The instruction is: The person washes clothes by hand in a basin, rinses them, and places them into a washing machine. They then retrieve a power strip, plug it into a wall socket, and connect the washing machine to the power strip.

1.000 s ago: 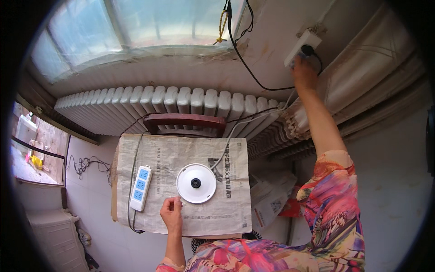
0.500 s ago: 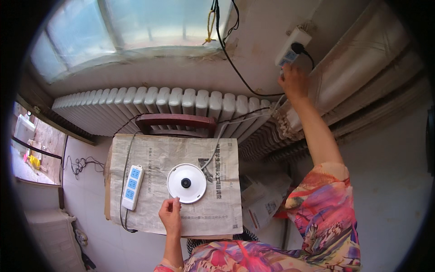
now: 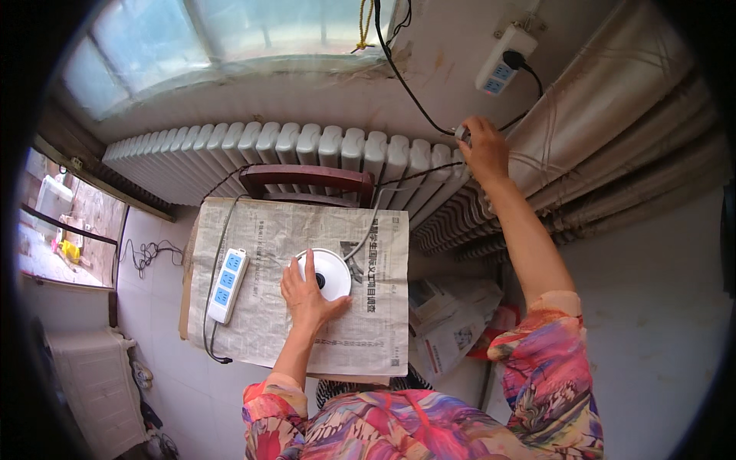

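My left hand (image 3: 305,297) lies with fingers spread over the near left part of a white round kettle base (image 3: 333,270). The base has a black connector in its middle, partly covered by my fingers. A grey cord (image 3: 372,227) runs from the base over the table's far edge toward the radiator. Out to the far right, my right hand (image 3: 485,150) is closed on a small pale plug (image 3: 462,133). It is below the wall power strip (image 3: 506,61), apart from it; a black plug (image 3: 512,59) sits in that strip.
Newspaper (image 3: 253,337) covers the small table. A white power strip (image 3: 229,285) with blue sockets lies on its left, with a dark cord. Behind stand a dark red chair back (image 3: 307,178) and a white radiator (image 3: 264,142). A beige curtain (image 3: 590,123) hangs at right.
My right hand has come down from the wall power strip with the plug. My left hand has moved from the near edge of the kettle base onto it and spread its fingers.
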Motion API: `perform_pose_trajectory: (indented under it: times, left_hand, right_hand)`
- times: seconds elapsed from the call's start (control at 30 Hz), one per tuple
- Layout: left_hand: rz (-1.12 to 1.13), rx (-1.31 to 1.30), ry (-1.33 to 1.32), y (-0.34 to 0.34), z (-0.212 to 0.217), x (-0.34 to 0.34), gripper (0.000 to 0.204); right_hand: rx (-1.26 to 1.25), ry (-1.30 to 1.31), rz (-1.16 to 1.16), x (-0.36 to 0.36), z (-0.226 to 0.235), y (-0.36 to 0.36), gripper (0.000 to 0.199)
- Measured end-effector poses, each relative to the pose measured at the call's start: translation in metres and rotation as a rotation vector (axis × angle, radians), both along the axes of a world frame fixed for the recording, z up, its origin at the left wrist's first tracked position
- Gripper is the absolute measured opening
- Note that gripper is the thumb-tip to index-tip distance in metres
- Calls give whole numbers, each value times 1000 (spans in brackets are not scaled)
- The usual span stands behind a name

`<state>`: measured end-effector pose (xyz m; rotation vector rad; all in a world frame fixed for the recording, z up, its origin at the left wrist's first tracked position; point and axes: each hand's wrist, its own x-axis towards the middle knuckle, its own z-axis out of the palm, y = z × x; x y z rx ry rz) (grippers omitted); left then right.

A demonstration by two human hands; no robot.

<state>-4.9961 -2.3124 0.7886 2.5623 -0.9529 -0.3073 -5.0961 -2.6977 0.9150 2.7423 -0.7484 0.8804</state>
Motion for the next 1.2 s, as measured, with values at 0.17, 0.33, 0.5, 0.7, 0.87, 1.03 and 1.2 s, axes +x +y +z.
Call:
perform_pose_trajectory:
  times: [0.17,0.33,0.5,0.7,0.87,1.03,1.2]
  left_hand:
    - [34,67,13,-5,-2,-2,125]
    - [-37,173,31,1,5,4,128]
    - [-239,293,102,14,22,10,126]
    - [-434,-268,95,-64,47,4,86]
    - [-485,-648,460,-243,36,-5,41]
    - [-257,-820,405,-379,-9,0,33]
    - [-343,-694,1215,-405,-1,-17,35]
  right_hand:
    - [61,21,15,12,-24,-11,34]
    - [-58,-129,35,12,-38,10,33]
    - [343,-356,-59,-5,-56,-2,35]
    - [577,-538,-12,-17,-62,-16,33]
    - [783,-637,5,-22,-43,-33,33]
    - [796,-567,64,-15,-18,-27,36]
    - [551,-344,-36,-11,-12,-42,41]
